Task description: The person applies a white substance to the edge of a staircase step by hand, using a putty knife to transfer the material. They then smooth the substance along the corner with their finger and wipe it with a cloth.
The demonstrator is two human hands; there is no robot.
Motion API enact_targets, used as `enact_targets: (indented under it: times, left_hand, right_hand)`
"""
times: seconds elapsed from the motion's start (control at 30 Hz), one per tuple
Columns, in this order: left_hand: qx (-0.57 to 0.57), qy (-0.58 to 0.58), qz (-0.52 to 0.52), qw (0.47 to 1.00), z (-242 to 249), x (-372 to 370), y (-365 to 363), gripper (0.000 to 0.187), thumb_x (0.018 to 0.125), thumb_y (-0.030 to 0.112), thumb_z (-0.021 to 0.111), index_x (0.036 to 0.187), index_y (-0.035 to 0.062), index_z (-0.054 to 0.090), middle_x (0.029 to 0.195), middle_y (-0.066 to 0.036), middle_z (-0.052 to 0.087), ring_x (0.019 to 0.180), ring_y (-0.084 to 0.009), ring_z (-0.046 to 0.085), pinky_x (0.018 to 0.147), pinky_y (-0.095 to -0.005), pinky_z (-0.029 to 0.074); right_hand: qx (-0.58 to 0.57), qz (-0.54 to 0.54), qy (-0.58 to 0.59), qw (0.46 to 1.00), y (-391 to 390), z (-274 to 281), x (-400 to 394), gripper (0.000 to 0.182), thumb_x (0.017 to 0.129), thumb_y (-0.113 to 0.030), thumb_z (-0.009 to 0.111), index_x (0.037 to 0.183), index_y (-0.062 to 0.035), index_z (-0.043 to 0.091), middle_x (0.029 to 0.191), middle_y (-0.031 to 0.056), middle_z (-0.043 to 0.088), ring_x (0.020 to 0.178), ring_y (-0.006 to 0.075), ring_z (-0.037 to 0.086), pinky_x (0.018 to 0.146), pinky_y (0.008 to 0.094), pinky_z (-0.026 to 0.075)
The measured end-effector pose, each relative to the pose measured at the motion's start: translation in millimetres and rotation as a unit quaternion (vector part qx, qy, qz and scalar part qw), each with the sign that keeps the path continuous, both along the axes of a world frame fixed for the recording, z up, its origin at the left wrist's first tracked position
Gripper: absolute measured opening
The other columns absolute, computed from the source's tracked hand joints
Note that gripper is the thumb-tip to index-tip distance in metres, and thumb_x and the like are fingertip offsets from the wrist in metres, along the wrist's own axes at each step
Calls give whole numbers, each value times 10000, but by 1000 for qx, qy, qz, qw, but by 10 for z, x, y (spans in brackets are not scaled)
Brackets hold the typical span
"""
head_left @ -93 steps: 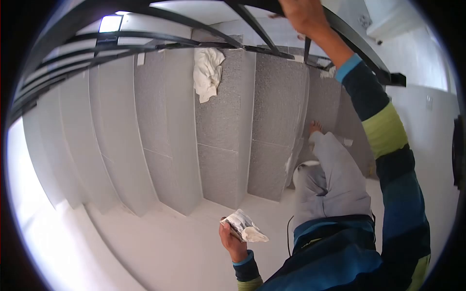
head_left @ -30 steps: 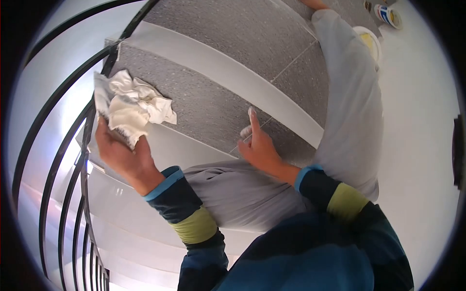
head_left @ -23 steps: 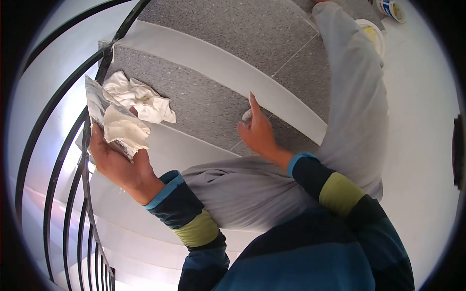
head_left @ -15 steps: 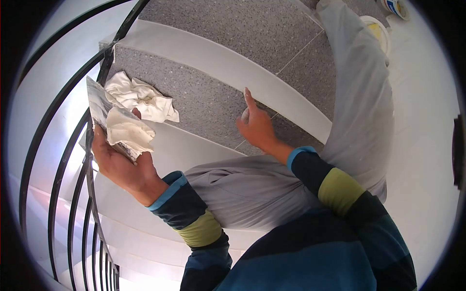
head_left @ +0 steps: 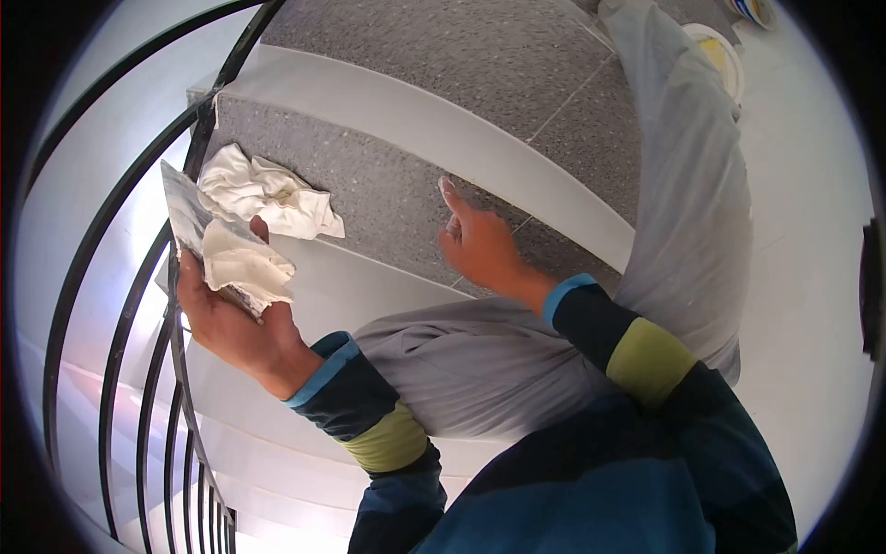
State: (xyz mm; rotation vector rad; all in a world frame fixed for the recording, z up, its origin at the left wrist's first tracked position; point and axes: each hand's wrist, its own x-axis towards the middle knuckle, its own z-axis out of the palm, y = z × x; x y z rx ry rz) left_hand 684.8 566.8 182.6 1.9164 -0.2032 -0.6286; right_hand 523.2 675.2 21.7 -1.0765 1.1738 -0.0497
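My left hand (head_left: 242, 334), at the railing, grips a flat grey metal putty scraper (head_left: 187, 210) from below, thumb and fingers at its edges. A thick lump of cream-white putty (head_left: 245, 263) sits on the blade. The scraper's handle, if it has one, is hidden. Over the stone step, my right hand (head_left: 484, 245) is held with the index finger stretched out and the other fingers curled. White paste coats that fingertip, and nothing shows in the hand. Behind the scraper, a crumpled white cloth (head_left: 277, 196) lies on the speckled grey step (head_left: 388, 198).
Black metal railing bars (head_left: 101, 249) run along the left side. White step edges (head_left: 388, 97) curve across the stairs. My grey-trousered leg (head_left: 688, 185) bends at the right. Beyond it stand a white tub (head_left: 736, 74) with yellowish contents and another container (head_left: 755, 11).
My right hand has shifted slightly left, its pointing finger now lower and further left. My left hand still holds the scraper with putty, a little lower in view.
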Motion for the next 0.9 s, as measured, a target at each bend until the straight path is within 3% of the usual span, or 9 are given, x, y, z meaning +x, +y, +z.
enact_targets:
  times: [0.07,0.17,0.27,0.3,0.37,0.47,0.53,0.63,0.9]
  left_hand:
    - [-12,7,-24,1000,-3,23,11,341,911,215,423,1132,-37,487,922,-138,579,789,-242,594,924,-490,415]
    - [-3,1,-21,1000,-2,1,-7,354,916,225,409,1142,-37,481,921,-139,580,787,-241,593,923,-491,414]
    - [3,-4,-16,1000,-5,-15,-23,363,918,230,399,1148,-41,476,923,-137,580,786,-238,588,929,-491,408]
    - [5,-3,-18,1000,-10,12,-1,363,918,230,399,1148,-41,476,923,-137,580,786,-238,588,929,-491,408]
    - [16,-22,-66,997,-27,72,48,419,935,245,372,1201,-72,445,1147,-197,512,1046,-300,548,873,-498,504]
    - [14,-15,-65,998,-24,95,46,411,939,244,363,1198,-62,448,1151,-193,508,1051,-294,543,868,-504,505]
    - [18,-20,-64,998,-21,69,48,408,940,247,362,1196,-59,451,1152,-191,508,1053,-292,541,868,-506,504]
    - [16,-17,-59,998,-24,81,43,402,941,248,363,1193,-51,455,1151,-185,511,1051,-289,542,867,-511,501]
    - [15,-5,-66,998,-49,108,47,396,938,245,374,1205,-37,450,1147,-177,516,1048,-292,544,874,-520,491]
  right_hand:
    - [-9,-32,-43,999,32,38,-49,773,764,-119,554,1411,-1,148,655,115,573,575,265,579,552,368,459]
    - [24,-111,13,994,73,3,-42,804,743,-152,558,1405,11,131,645,174,598,581,346,590,577,457,489]
    - [49,-38,64,996,55,-7,-33,797,743,-148,551,1405,13,136,654,171,601,580,341,594,560,460,484]
    - [35,49,97,993,73,44,-18,776,757,-148,552,1401,20,154,644,148,595,556,306,588,548,430,476]
    - [20,134,131,982,137,117,-21,754,772,-148,553,1398,26,172,634,126,588,532,271,582,537,399,469]
    - [-47,23,10,999,201,158,-33,743,773,-117,542,1389,54,163,618,133,581,501,243,573,518,382,475]
    - [39,-142,53,988,157,105,-17,725,777,-77,528,1382,72,159,618,103,574,497,180,561,504,333,483]
    - [128,-225,15,966,142,-2,-7,723,779,-53,521,1388,65,148,614,61,551,507,118,545,492,279,480]
    - [225,-256,-50,939,-53,5,29,748,773,-47,527,1397,51,126,620,22,517,503,93,524,501,255,486]
